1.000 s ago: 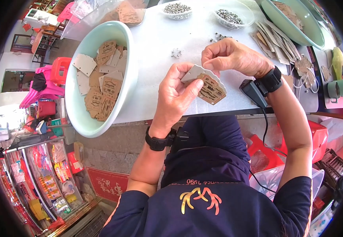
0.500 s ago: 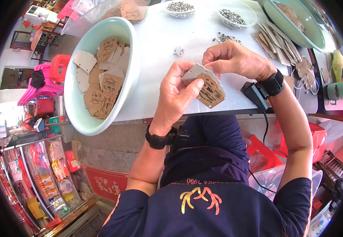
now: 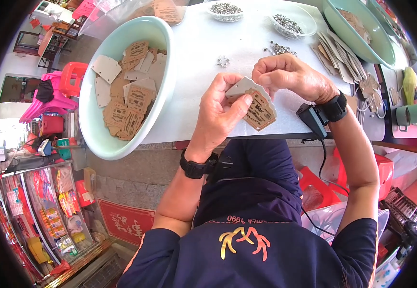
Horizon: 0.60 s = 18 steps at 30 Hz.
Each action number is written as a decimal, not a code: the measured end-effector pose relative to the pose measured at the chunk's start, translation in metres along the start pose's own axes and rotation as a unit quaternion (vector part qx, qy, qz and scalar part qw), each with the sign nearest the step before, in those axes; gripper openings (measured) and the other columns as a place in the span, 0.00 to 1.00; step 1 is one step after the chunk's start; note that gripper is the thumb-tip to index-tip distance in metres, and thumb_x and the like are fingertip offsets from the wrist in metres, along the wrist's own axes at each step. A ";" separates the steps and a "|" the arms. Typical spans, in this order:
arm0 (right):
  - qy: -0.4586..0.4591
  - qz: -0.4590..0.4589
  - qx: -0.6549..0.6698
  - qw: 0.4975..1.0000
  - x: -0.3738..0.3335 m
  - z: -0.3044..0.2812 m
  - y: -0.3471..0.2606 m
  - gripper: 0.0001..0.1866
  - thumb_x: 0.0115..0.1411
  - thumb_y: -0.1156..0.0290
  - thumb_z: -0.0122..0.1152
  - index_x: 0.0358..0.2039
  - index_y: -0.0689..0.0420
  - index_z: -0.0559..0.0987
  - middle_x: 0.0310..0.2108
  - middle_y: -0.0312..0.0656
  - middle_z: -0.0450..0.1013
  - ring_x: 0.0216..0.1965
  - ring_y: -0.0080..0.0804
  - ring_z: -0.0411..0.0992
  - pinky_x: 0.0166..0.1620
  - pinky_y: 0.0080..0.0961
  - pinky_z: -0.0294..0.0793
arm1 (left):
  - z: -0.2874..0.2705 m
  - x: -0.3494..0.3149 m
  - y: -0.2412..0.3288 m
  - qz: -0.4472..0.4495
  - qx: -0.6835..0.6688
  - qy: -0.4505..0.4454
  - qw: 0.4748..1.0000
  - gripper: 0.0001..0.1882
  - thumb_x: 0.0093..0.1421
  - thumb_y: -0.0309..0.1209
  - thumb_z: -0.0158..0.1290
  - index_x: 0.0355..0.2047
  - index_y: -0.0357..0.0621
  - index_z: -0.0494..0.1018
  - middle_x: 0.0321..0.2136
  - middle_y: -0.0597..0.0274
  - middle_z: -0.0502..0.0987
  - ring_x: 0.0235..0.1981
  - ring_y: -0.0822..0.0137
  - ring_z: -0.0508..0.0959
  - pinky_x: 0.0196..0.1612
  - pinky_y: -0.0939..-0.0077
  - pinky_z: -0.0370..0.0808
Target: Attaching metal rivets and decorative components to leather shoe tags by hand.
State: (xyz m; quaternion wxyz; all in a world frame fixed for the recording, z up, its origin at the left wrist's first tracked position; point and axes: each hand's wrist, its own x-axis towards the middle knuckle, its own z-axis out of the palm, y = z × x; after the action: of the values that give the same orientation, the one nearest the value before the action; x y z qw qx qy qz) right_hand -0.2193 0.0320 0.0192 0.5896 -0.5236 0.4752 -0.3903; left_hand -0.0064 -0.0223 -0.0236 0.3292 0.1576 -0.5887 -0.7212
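Observation:
My left hand (image 3: 218, 110) grips a small stack of printed brown cardboard tags (image 3: 261, 116), thumb on top, above the table's near edge. The tags have scalloped edges and punched holes, and one pale blank face shows at the upper side. My right hand (image 3: 298, 79) is closed in a pinch at the tags' upper right edge. Whatever lies between its fingertips is hidden. Just beyond the hands, a small ring-shaped cluster of metal pieces (image 3: 223, 61) and a loose heap of metal fasteners (image 3: 281, 49) rest on the white table (image 3: 194, 62).
A large pale green basin (image 3: 166, 89) of tags stands at the left. Two clear bowls of metal fasteners, one bowl (image 3: 309, 30) farther right, sit at the back. Stacked cardboard pieces (image 3: 340, 55) and another green basin (image 3: 386, 50) are right. A black cable (image 3: 323, 158) hangs from the right wrist.
The whole view has shifted slightly. Both hands keep their hold at the tags, and the right fingers have curled in a little more at the tags' edge.

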 end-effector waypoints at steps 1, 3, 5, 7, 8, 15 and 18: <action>-0.005 -0.006 -0.009 1.000 -0.001 0.002 -0.002 0.13 0.60 0.64 0.59 0.36 0.63 0.78 0.29 0.33 0.74 0.29 0.18 0.71 0.38 0.17 0.74 | 0.001 0.000 0.001 -0.005 0.003 0.006 1.000 0.15 0.60 0.22 0.53 0.47 0.37 0.65 0.40 0.62 0.73 0.40 0.75 0.77 0.43 0.79 0.75; -0.010 -0.011 -0.018 1.000 -0.002 0.004 -0.002 0.13 0.59 0.65 0.59 0.36 0.63 0.77 0.30 0.33 0.74 0.30 0.19 0.71 0.38 0.17 0.73 | 0.001 0.000 0.001 -0.009 0.006 0.012 1.000 0.15 0.60 0.22 0.53 0.47 0.37 0.65 0.40 0.63 0.72 0.40 0.75 0.77 0.43 0.79 0.75; -0.011 -0.021 -0.041 0.999 -0.003 0.005 0.000 0.12 0.59 0.67 0.60 0.37 0.62 0.77 0.30 0.33 0.74 0.30 0.19 0.71 0.36 0.18 0.72 | 0.001 0.000 0.000 -0.007 0.010 0.007 1.000 0.15 0.60 0.22 0.53 0.47 0.37 0.66 0.40 0.63 0.72 0.39 0.75 0.77 0.42 0.80 0.75; -0.006 -0.030 -0.046 0.998 -0.003 0.005 0.003 0.11 0.59 0.67 0.59 0.37 0.62 0.77 0.30 0.32 0.74 0.30 0.18 0.71 0.36 0.18 0.72 | 0.000 0.000 -0.001 -0.006 0.016 0.005 1.000 0.15 0.60 0.22 0.54 0.47 0.37 0.66 0.40 0.63 0.72 0.39 0.75 0.77 0.42 0.80 0.75; -0.001 -0.038 -0.051 0.998 -0.003 0.005 0.003 0.11 0.59 0.68 0.59 0.37 0.62 0.77 0.30 0.32 0.73 0.30 0.18 0.70 0.35 0.18 0.71 | 0.000 0.000 -0.001 -0.005 0.023 0.004 1.000 0.14 0.60 0.22 0.54 0.46 0.37 0.66 0.40 0.63 0.72 0.39 0.75 0.77 0.42 0.80 0.75; 0.033 -0.041 -0.037 0.998 -0.009 0.011 -0.003 0.11 0.62 0.66 0.59 0.38 0.62 0.78 0.30 0.30 0.73 0.32 0.15 0.69 0.36 0.16 0.70 | -0.002 0.002 -0.002 -0.005 0.013 0.026 1.000 0.15 0.60 0.24 0.56 0.46 0.36 0.69 0.38 0.63 0.75 0.39 0.76 0.77 0.42 0.80 0.75; 0.087 -0.040 -0.056 0.994 -0.013 0.016 -0.003 0.12 0.63 0.65 0.58 0.39 0.61 0.78 0.30 0.29 0.74 0.32 0.14 0.69 0.37 0.15 0.68 | 0.002 0.004 0.001 -0.030 -0.021 0.035 0.999 0.15 0.60 0.25 0.57 0.47 0.35 0.72 0.37 0.62 0.78 0.39 0.76 0.77 0.42 0.80 0.76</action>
State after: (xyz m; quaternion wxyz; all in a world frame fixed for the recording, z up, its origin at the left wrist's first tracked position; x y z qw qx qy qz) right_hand -0.2074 0.0481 0.0239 0.5000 -0.5384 0.5245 -0.4302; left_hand -0.0098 -0.0236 -0.0214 0.3310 0.1929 -0.5565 -0.7372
